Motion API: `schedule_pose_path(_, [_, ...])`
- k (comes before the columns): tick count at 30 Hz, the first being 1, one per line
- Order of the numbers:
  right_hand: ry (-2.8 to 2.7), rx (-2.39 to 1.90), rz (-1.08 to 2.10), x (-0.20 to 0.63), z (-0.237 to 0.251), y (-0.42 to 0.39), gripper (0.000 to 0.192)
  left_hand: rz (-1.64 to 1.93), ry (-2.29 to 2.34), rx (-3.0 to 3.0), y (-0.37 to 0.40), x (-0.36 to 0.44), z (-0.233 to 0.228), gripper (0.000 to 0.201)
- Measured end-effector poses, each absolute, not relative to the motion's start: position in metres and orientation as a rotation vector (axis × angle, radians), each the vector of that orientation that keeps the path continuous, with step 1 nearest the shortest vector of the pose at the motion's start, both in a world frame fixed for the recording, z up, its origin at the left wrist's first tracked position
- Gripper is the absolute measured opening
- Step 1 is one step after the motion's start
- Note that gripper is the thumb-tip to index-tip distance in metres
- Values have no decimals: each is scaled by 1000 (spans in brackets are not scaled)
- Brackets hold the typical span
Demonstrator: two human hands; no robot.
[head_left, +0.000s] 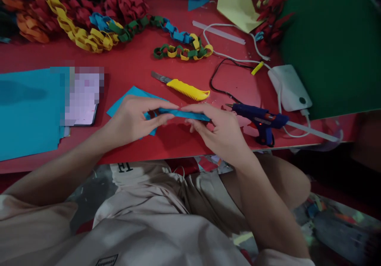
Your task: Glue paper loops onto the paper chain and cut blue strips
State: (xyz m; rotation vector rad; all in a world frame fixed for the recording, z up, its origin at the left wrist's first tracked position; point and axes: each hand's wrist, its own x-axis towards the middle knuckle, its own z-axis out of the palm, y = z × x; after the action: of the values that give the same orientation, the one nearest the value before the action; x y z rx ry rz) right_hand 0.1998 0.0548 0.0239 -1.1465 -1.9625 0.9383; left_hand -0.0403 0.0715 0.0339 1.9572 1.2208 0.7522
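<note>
A narrow folded strip of blue paper point(187, 114) stretches between my two hands above the red table. My left hand point(133, 117) pinches its left end between thumb and fingers. At the other end, my right hand point(218, 127) is closed on the strip in the same way. Under and beside my left hand lies more blue paper point(133, 94), partly covered by the hand. Just beyond my hands is a yellow box cutter point(187, 89) with its blade out. Right of my right hand lies a dark blue glue gun point(258, 119) with a glue stick in its back.
Colourful paper chains point(92, 39) are heaped at the back left. Large blue sheets point(29, 111) and a blurred-out phone point(85, 99) lie left. A white power bank point(290, 87), cables and a green board point(330, 47) stand at the right. A loose glue stick point(218, 32) lies behind.
</note>
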Motion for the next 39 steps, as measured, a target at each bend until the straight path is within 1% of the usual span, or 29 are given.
schedule_pose_path(5, [-1973,-1244,904,208,22,47,16,659,1112,2227,73,-43,21,29])
schedule_pose_path(9, [-1917,-1217,1062,218,14,37,18,529,1098,2290,69,-42,12,34])
schedule_pose_path(11, [-1881,-1200,1064,223,8,35,22,478,1101,2330,67,-39,11,35])
schedule_pose_path(14, [-1874,-1242,978,226,2,36,19,516,1054,2385,65,-33,13,31])
schedule_pose_path(17, [-1920,-1337,865,225,10,29,18,648,1071,2385,66,-29,15,25])
schedule_pose_path(20, [-1959,-1559,568,234,27,0,23,725,1195,2313,69,-29,13,22])
schedule_pose_path(22, [-1942,-1721,423,251,34,-26,14,726,1265,2266,70,-29,10,19])
schedule_pose_path(23, [-1896,-1804,365,263,35,-37,13,723,1285,2255,71,-29,9,16])
schedule_pose_path(26, [-1679,-2084,97,302,24,-49,31,739,1328,2260,71,-25,4,14])
schedule_pose_path(29, [-1778,-2025,38,328,3,-27,60,738,1330,2262,70,-17,1,14])
schedule_pose_path(30, [-1835,-1980,60,332,-3,-16,62,737,1317,2260,70,-15,1,14])
schedule_pose_path(31, [-1873,-1941,91,333,-7,-5,57,741,1304,2260,70,-13,0,15])
schedule_pose_path(34, [-1882,-1839,171,329,-5,16,33,768,1302,2268,70,-9,-1,16])
schedule_pose_path(36, [-1860,-1802,238,321,6,13,26,762,1330,2253,70,-9,-2,16])
schedule_pose_path(39, [-1838,-1761,394,305,27,-7,20,741,1354,2202,70,-9,-2,13])
